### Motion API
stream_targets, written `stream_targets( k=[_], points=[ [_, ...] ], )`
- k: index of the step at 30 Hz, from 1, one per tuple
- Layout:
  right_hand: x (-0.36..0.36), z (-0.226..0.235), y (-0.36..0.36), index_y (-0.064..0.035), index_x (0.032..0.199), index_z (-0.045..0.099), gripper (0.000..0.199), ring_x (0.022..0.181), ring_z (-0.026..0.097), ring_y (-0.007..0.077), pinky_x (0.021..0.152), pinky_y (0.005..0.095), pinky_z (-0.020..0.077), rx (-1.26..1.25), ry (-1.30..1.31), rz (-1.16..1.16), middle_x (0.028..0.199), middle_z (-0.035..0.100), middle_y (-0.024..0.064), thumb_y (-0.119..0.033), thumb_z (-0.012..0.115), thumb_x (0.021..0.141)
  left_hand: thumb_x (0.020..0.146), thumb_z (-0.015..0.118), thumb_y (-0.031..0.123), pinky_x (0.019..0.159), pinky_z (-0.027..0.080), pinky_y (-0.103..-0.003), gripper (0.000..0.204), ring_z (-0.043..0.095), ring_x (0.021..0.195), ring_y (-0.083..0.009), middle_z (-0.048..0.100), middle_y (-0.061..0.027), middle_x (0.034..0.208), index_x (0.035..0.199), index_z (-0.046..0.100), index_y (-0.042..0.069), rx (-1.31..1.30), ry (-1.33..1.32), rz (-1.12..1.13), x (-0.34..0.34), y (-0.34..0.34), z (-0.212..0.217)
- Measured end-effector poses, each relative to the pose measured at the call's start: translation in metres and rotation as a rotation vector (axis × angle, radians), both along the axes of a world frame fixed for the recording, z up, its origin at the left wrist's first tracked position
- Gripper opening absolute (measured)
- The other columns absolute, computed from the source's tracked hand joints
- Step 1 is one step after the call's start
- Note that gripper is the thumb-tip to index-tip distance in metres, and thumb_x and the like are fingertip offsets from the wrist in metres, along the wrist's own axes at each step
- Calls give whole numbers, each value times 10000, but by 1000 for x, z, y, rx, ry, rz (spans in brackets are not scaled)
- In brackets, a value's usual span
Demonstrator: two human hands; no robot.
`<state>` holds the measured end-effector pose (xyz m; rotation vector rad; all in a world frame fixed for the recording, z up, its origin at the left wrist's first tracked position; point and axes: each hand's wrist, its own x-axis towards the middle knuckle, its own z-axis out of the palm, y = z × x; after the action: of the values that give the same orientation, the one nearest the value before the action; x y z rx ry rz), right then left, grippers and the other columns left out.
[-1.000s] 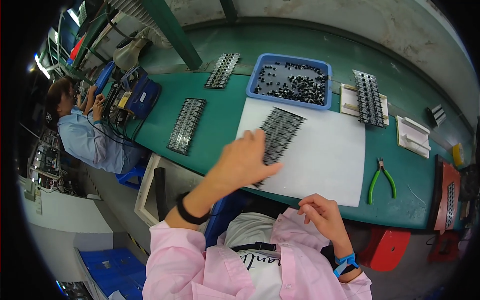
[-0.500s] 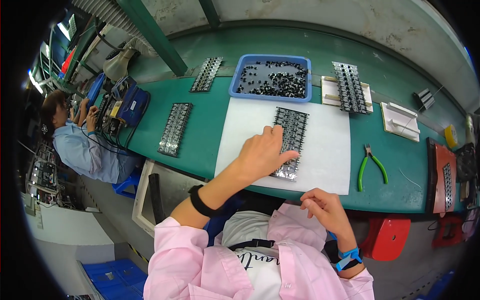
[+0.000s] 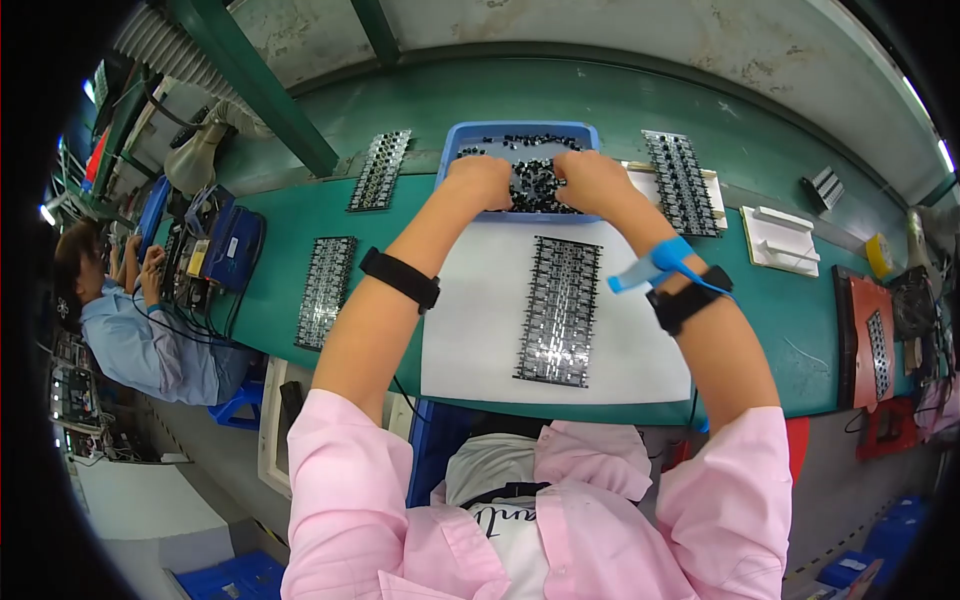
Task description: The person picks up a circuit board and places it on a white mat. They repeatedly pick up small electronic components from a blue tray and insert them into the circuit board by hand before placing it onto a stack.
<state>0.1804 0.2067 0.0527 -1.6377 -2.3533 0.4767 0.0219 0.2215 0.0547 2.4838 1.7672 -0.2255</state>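
Both my hands are down in a blue plastic tray (image 3: 520, 217) of small black components (image 3: 537, 184). My left hand (image 3: 482, 182) is curled at the tray's left side, fingers bent down among the parts. On the right side my right hand (image 3: 594, 184) is curled the same way, facing the left one. The fingertips are hidden, and I cannot see what they pinch. Nearer to me, a long panel of small circuit boards (image 3: 558, 312) lies untouched on a white sheet (image 3: 460, 330).
Two more panels (image 3: 327, 292) (image 3: 380, 170) lie to the left. Another panel (image 3: 682, 183) leans on a white holder at the right, beside an empty white holder (image 3: 780, 240). Yellow tape (image 3: 878, 255) sits far right. A co-worker in blue (image 3: 150, 340) works at the left.
My left hand has left the board panel and reached forward into the tray. My right hand has risen from the table's front edge into the tray too. My right forearm now covers the green-handled pliers.
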Motion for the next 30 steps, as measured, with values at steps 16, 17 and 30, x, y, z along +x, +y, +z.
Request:
stream_targets(
  k=[16, 17, 30],
  points=[
    [-26, -40, 40, -40, 856, 611, 190, 683, 585, 319, 639, 397, 469, 138, 129, -118, 734, 598, 176, -85, 499, 710, 674, 573, 70, 627, 453, -384, 81, 572, 684, -324, 592, -169, 699, 707, 584, -3, 272, -491, -84, -10, 21, -42],
    [-26, -40, 40, -31, 845, 613, 187, 641, 590, 305, 613, 388, 473, 148, 175, -130, 709, 599, 172, -73, 486, 714, 681, 578, 75, 618, 452, -381, 87, 574, 670, -319, 593, -165, 687, 713, 587, -5, 291, -539, -96, -10, 20, -40],
    [8, -2, 0, 51, 813, 582, 149, 386, 457, 88, 347, 219, 336, 24, 447, -65, 569, 553, 78, -39, 485, 745, 725, 555, 64, 647, 456, -317, 142, 596, 719, -267, 604, -172, 763, 839, 621, 13, 268, -688, -18, -17, 26, -55]
  ],
)
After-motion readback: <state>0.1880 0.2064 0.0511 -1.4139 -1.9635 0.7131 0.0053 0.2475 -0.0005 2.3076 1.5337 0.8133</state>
